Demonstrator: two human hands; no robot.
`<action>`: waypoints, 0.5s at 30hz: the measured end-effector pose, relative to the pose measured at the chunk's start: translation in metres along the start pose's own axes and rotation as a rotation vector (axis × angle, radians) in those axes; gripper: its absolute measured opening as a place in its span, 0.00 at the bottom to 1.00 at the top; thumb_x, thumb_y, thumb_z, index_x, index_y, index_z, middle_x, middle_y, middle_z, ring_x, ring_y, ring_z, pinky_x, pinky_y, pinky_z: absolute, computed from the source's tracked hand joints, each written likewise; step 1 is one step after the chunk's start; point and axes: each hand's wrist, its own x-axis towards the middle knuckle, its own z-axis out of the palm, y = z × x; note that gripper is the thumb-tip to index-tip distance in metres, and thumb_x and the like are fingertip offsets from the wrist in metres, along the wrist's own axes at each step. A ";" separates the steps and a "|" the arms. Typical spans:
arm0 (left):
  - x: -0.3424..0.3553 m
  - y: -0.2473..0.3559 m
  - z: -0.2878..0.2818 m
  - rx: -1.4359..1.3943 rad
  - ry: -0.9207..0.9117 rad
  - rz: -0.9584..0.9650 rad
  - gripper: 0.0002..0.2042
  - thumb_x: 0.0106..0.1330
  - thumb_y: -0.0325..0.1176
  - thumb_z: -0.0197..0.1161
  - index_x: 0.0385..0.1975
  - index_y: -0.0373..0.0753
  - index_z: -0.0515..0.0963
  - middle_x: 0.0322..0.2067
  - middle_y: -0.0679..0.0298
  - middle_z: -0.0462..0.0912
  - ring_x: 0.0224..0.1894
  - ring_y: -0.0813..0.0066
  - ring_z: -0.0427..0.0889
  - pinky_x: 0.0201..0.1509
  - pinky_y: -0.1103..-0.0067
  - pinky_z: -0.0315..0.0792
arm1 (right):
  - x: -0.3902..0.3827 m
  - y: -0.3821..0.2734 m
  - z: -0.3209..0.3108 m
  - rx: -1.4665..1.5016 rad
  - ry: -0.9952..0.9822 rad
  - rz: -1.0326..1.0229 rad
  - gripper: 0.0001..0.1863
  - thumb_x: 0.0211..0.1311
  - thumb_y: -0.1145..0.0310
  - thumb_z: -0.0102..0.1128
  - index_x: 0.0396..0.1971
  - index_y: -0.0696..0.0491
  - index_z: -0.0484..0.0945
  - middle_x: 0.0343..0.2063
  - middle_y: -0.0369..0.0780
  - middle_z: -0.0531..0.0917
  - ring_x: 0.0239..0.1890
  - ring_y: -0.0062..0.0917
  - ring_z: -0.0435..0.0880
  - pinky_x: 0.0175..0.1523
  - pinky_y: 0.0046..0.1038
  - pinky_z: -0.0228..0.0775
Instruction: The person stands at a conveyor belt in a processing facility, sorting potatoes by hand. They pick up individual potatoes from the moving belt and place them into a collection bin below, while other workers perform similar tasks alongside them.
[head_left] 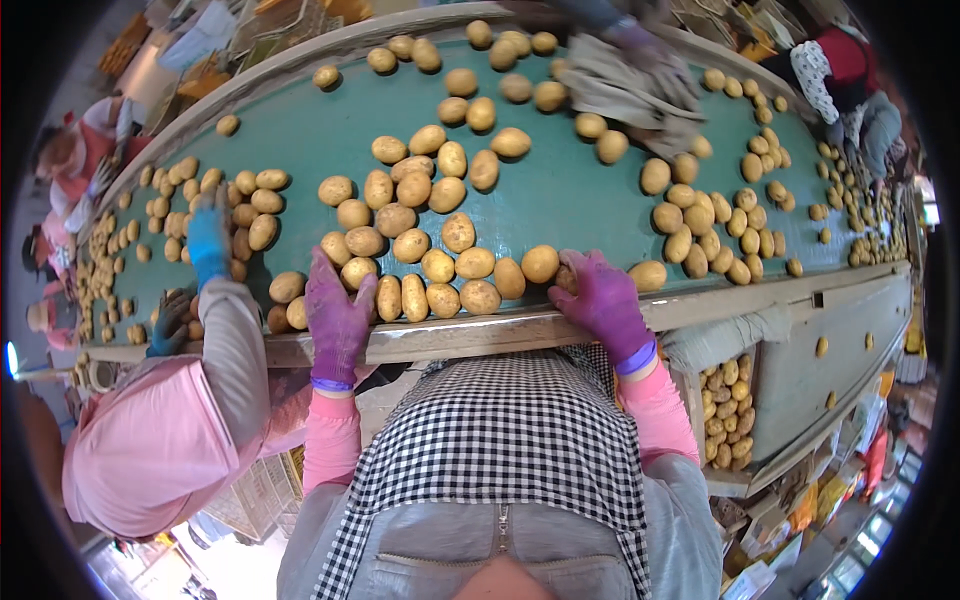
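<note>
Potatoes [395, 219]: strewn across green belt [300, 140]; loose central cluster reaching down to near rim [480, 332], more groups at left and right, a few scattered toward far edge.
Left hand [336, 312]: purple-gloved, open, fingers extended forward, thumb held apart; at near rim, left of central cluster, with potatoes right beside thumb and fingers.
Right hand [603, 303]: purple-gloved, angled inward at near rim, curved about one potato [567, 279] half hidden by thumb and fingers; touching, but cannot tell if gripped.
Between hands: uneven row of potatoes along near rim, several touching.
Past right hand: lone potato [648, 275] just beside, bigger group farther right.
Clothing: pink cuffs [333, 432], black-and-white checked apron [500, 440], grey top.
Neighbour at left: pink garment [150, 455], grey sleeve, blue-gloved hand [208, 245] over potatoes; darker glove [170, 325] near rim.
Across belt: grey cloth [635, 90], motion-blurred, close to potatoes; co-worker's hand there too smeared to read.
Below rim, right: bin of potatoes [728, 410] beside grey-green panel [790, 400] with few loose ones.
Edges: more people at far left and upper right.
</note>
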 end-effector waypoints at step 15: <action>-0.009 0.030 0.052 0.082 0.079 0.025 0.43 0.73 0.43 0.68 0.79 0.25 0.56 0.70 0.35 0.72 0.70 0.39 0.75 0.76 0.61 0.67 | -0.155 0.185 -0.140 0.525 -0.493 0.198 0.28 0.62 0.61 0.77 0.61 0.52 0.83 0.58 0.42 0.86 0.63 0.33 0.82 0.70 0.36 0.71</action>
